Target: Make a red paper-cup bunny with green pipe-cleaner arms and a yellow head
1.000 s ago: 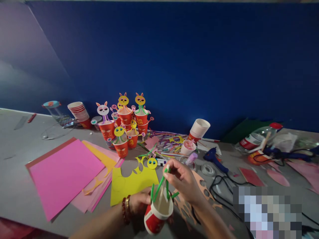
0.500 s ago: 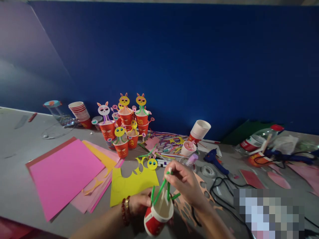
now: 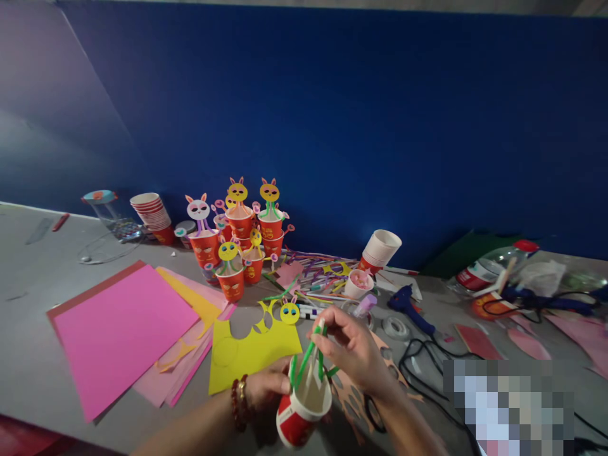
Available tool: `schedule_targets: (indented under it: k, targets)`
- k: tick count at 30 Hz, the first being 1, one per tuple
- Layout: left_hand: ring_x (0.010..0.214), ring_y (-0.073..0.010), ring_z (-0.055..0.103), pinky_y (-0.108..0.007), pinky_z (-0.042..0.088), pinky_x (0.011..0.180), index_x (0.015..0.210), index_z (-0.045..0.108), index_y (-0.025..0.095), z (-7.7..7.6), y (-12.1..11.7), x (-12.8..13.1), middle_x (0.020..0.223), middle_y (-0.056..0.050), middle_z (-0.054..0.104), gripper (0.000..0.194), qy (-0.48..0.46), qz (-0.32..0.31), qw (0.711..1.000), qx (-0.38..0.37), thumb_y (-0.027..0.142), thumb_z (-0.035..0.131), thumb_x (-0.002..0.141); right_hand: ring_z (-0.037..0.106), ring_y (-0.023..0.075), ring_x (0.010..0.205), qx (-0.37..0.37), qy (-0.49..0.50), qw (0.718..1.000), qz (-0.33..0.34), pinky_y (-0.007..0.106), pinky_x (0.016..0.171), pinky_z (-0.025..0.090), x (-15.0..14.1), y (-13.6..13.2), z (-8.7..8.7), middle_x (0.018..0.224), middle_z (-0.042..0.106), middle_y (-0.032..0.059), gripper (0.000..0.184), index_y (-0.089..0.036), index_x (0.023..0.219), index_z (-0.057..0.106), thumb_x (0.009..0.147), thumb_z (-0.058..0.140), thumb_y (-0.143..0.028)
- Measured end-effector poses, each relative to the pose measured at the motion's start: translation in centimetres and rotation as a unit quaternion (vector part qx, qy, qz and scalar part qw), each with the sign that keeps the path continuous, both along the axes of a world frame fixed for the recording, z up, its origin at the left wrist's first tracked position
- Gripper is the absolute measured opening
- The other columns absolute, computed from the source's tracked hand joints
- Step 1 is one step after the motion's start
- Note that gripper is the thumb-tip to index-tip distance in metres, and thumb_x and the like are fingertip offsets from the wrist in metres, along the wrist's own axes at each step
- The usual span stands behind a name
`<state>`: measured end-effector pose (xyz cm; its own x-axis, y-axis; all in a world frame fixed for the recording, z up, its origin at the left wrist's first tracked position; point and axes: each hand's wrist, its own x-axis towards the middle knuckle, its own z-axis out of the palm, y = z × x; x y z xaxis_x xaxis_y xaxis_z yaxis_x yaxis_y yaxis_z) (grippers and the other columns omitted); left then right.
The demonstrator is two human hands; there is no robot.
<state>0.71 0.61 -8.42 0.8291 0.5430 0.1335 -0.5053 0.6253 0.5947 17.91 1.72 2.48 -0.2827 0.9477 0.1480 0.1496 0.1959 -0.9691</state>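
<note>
My left hand [image 3: 266, 387], a bead bracelet at its wrist, is wrapped round a red paper cup [image 3: 298, 418] tilted toward me near the table's front edge. Green straws [image 3: 306, 361] stick up out of the cup's rim. My right hand [image 3: 351, 349] pinches the tops of those straws between thumb and fingers, just above the cup. A yellow sheet [image 3: 251, 348] with cut-out holes lies under and behind both hands. A small yellow rabbit face [image 3: 289, 312] rests at its far edge.
Finished red cups with rabbit faces [image 3: 237, 240] cluster at the back, beside a cup stack [image 3: 152, 215]. Pink and yellow sheets [image 3: 123, 329] lie left. White cups [image 3: 380, 248], a blue glue gun [image 3: 408, 305] with black cable, tape roll [image 3: 396, 327] and a bottle [image 3: 494, 263] sit right.
My right hand has shifted slightly down and left with the straws, closer to the cup. The cup stays in my left hand.
</note>
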Motion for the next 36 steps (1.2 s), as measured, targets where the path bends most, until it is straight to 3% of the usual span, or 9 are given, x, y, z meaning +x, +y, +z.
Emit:
schedule_targets:
  k: [4, 9, 14, 20, 25, 30, 33, 36]
  targets:
    - [0.078, -0.0304, 0.077, -0.032, 0.053, 0.069, 0.117, 0.071, 0.005, 0.00, 0.09, -0.04, 0.087, -0.018, 0.080, 0.071, 0.012, 0.021, 1.000, 0.002, 0.053, 0.086, 0.066, 0.054, 0.0170, 0.071, 0.037, -0.033, 0.998, -0.031, 0.028, 0.067, 0.044, 0.02, -0.20, -0.11, 0.075, 0.056, -0.0009, 0.012, -0.022, 0.081, 0.056, 0.089, 0.060, -0.029]
    - [0.077, -0.0290, 0.077, -0.030, 0.052, 0.068, 0.111, 0.073, 0.005, -0.01, 0.10, -0.10, 0.083, -0.017, 0.080, 0.068, 0.026, 0.025, 0.999, 0.000, 0.054, 0.086, 0.065, 0.055, 0.0172, 0.073, 0.009, 0.000, 1.000, -0.004, 0.029, 0.070, 0.046, 0.12, -0.24, 0.27, 0.079, 0.058, -0.0003, 0.009, -0.022, 0.084, 0.057, 0.090, 0.060, -0.028]
    - [0.081, -0.0287, 0.077, -0.028, 0.051, 0.068, 0.109, 0.074, 0.008, -0.04, 0.13, -0.02, 0.088, -0.016, 0.080, 0.065, 0.017, 0.021, 1.000, 0.013, 0.056, 0.084, 0.066, 0.053, 0.0163, 0.069, -0.001, 0.003, 1.000, -0.023, 0.027, 0.063, 0.042, 0.10, -0.40, 0.46, 0.074, 0.056, -0.0015, 0.019, -0.022, 0.079, 0.056, 0.092, 0.062, -0.033]
    - [0.074, -0.0270, 0.075, -0.028, 0.050, 0.063, 0.115, 0.071, 0.005, -0.04, 0.13, -0.38, 0.094, -0.019, 0.079, 0.073, 0.061, 0.032, 0.997, 0.017, 0.054, 0.086, 0.064, 0.052, 0.0165, 0.068, 0.048, -0.023, 0.997, -0.048, 0.028, 0.064, 0.038, -0.15, -0.38, 0.34, 0.071, 0.057, -0.0006, 0.024, -0.022, 0.072, 0.052, 0.094, 0.056, -0.032]
    - [0.071, -0.0248, 0.073, -0.028, 0.051, 0.063, 0.113, 0.072, 0.006, -0.47, 0.17, -0.34, 0.087, -0.016, 0.079, 0.067, 0.043, 0.025, 0.999, 0.007, 0.050, 0.087, 0.064, 0.048, 0.0163, 0.066, 0.024, -0.007, 0.999, -0.027, 0.029, 0.063, 0.040, -0.22, -0.21, 0.39, 0.072, 0.056, -0.0012, 0.017, -0.023, 0.075, 0.052, 0.090, 0.057, -0.029]
    - [0.072, -0.0230, 0.072, -0.026, 0.050, 0.065, 0.106, 0.074, 0.005, -0.54, -0.01, -0.27, 0.080, -0.014, 0.078, 0.063, 0.060, 0.023, 0.998, -0.003, 0.048, 0.088, 0.061, 0.048, 0.0164, 0.063, 0.066, -0.002, 0.996, -0.053, 0.029, 0.063, 0.039, -0.51, -0.25, 0.29, 0.065, 0.053, -0.0016, 0.024, -0.023, 0.066, 0.046, 0.089, 0.053, -0.026]
    - [0.072, -0.0239, 0.073, -0.027, 0.051, 0.066, 0.107, 0.074, 0.004, -0.47, -0.06, -0.29, 0.079, -0.015, 0.078, 0.066, 0.046, 0.018, 0.999, -0.008, 0.050, 0.088, 0.061, 0.050, 0.0163, 0.065, 0.038, -0.023, 0.998, -0.045, 0.028, 0.062, 0.039, -0.31, -0.32, 0.28, 0.068, 0.054, -0.0016, 0.018, -0.023, 0.071, 0.051, 0.087, 0.058, -0.027]
    - [0.074, -0.0273, 0.074, -0.030, 0.053, 0.067, 0.111, 0.072, 0.004, -0.45, 0.03, -0.32, 0.081, -0.017, 0.078, 0.068, 0.031, -0.001, 1.000, -0.003, 0.050, 0.087, 0.063, 0.053, 0.0166, 0.073, -0.018, -0.008, 1.000, 0.020, 0.027, 0.067, 0.042, 0.11, -0.24, 0.52, 0.080, 0.059, 0.0000, 0.011, -0.021, 0.083, 0.060, 0.088, 0.064, -0.030]
